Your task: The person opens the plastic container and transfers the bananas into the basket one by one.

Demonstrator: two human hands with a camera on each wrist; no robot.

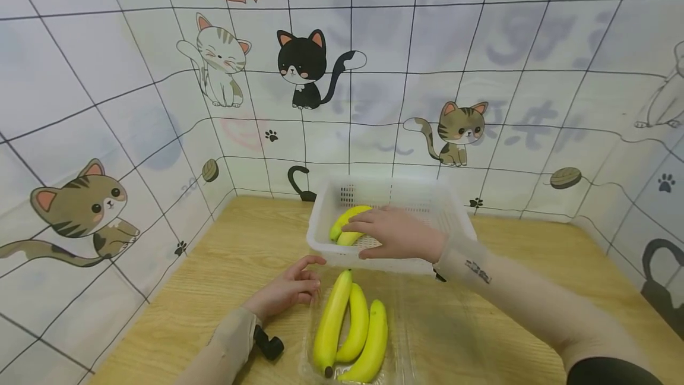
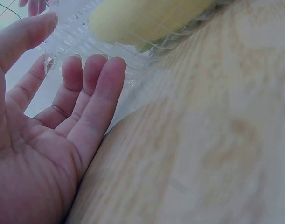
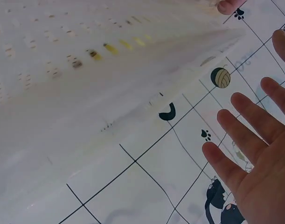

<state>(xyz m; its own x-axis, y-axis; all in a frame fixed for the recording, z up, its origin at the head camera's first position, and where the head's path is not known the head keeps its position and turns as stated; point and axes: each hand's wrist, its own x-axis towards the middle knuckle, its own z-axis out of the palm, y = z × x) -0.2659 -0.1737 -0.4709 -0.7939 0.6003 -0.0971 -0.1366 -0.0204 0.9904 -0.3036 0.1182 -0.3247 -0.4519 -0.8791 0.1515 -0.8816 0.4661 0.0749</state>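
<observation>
1. Three curved yellow bananas (image 1: 355,325) lie in a clear plastic container (image 1: 402,337).
2. The left hand (image 1: 285,287), relaxed and empty, is at its far left corner.
3. The right hand (image 1: 398,233), straight-fingered, holding nothing, is over the white plastic basket (image 1: 454,210) by the table's (image 1: 251,236) back edge.
4. Two more bananas (image 1: 347,220) lie inside, leftward.

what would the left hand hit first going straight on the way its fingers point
Probably the clear plastic tray holding three bananas; the left hand is right by its edge, though the exact gap is unclear.
</observation>
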